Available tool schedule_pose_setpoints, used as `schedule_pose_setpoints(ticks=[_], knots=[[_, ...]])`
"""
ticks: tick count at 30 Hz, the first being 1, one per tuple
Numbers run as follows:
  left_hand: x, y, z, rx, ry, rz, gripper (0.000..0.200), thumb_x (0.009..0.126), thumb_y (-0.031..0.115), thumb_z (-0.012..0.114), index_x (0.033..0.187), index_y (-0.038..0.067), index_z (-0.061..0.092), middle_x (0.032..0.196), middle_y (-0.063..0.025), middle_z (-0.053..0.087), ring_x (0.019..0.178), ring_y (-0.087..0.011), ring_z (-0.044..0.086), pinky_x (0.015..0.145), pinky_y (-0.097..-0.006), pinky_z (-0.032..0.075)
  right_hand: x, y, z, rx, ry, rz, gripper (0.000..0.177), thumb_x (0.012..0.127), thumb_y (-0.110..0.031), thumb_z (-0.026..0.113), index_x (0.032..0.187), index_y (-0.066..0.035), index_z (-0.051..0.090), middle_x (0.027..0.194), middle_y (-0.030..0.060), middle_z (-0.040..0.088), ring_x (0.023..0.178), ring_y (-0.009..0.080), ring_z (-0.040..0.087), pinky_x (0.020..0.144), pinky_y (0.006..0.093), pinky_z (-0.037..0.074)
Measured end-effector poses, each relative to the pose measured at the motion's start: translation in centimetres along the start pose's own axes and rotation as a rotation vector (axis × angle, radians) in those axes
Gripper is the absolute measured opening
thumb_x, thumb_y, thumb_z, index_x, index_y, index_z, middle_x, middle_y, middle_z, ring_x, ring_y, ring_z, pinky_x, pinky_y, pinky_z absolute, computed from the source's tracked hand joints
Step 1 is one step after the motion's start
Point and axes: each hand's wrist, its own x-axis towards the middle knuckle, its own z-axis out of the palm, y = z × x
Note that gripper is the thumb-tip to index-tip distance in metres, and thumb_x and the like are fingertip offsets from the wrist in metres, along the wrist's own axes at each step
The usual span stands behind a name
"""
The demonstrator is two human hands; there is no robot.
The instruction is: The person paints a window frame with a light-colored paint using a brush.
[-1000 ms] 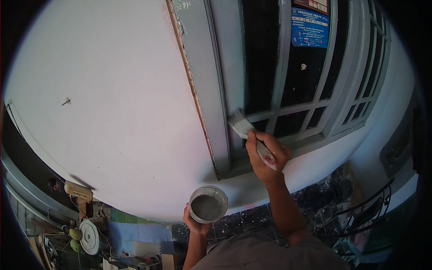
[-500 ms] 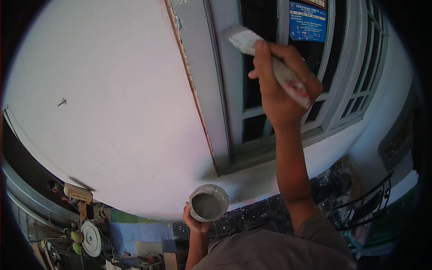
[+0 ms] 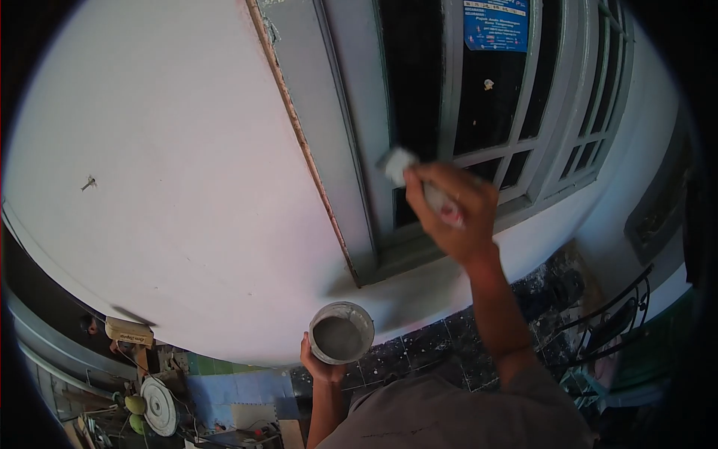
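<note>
My right hand (image 3: 458,206) grips a paintbrush (image 3: 399,166) by its handle, which has a red mark. The bristles point left, at the grey window frame (image 3: 365,142); motion blur hides whether they touch it. Below, my left hand (image 3: 321,364) is wrapped round a round paint pot (image 3: 366,329) at its lower side. Grey paint (image 3: 338,338) lies inside the pot, and smears coat its inner wall. The pot is tilted enough to show its contents.
A white wall (image 3: 179,150) with a small fixing (image 3: 89,183) stands to the left. A blue notice (image 3: 496,26) is on the window. Black, paint-spotted floor tiles (image 3: 426,352) lie below. A metal-framed chair (image 3: 613,322) stands at right; a white fan-like disc (image 3: 158,406) and clutter sit lower left.
My right hand and the paintbrush have moved down along the window frame. The pot in my left hand stays nearly where it was. The view has shifted slightly.
</note>
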Motion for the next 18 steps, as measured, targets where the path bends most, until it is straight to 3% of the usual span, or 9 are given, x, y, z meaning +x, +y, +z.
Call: schedule_pose_setpoints(ticks=[4, 7, 14, 18], knots=[[0.1, -0.2, 0.4, 0.008, -0.02, 0.014, 0.052, 0.102, 0.043, 0.039, 0.131, 0.005, 0.06, 0.132, -0.0148, 0.063, 0.123, -0.0326, 0.059, 0.107, -0.0501, 0.047, 5.7, 0.4, -0.4, -0.024, 0.219, -0.212, 0.014, 0.082, 0.002, 0.077, 0.094, -0.002, 0.072, 0.079, 0.0115, 0.071, 0.063, 0.021, 0.07, 0.054, 0.0284, 0.054], [-0.3, -0.4, 0.4, 0.02, -0.008, 0.026, 0.052, 0.102, 0.043, 0.039, 0.131, 0.006, 0.06, 0.133, -0.0145, 0.063, 0.124, -0.0328, 0.058, 0.107, -0.051, 0.046, 5.7, 1.0, 0.0, -0.071, 0.246, -0.322, 0.018, 0.081, 0.003, 0.078, 0.097, -0.001, 0.071, 0.079, 0.011, 0.071, 0.06, 0.0206, 0.07, 0.053, 0.0271, 0.054], [-0.5, 0.1, 0.1, -0.014, 0.047, 0.021, 0.055, 0.102, 0.046, 0.04, 0.132, 0.003, 0.058, 0.132, -0.0168, 0.062, 0.122, -0.0348, 0.059, 0.105, -0.0533, 0.047, -4.0, 0.7, -0.5, -0.094, -0.15, -0.047, 0.019, 0.081, 0.0, 0.078, 0.098, -0.002, 0.069, 0.075, 0.0102, 0.068, 0.059, 0.0228, 0.068, 0.051, 0.0305, 0.052], [0.0, 0.4, 0.2, 0.069, 0.007, 0.018, 0.053, 0.102, 0.045, 0.039, 0.133, 0.007, 0.058, 0.134, -0.0143, 0.061, 0.123, -0.0337, 0.058, 0.103, -0.0533, 0.049, -2.3, 1.0, -1.8, -0.029, -0.371, 0.042, 0.012, 0.084, -0.003, 0.076, 0.092, -0.004, 0.068, 0.074, 0.0101, 0.067, 0.059, 0.0236, 0.067, 0.052, 0.0321, 0.051]])
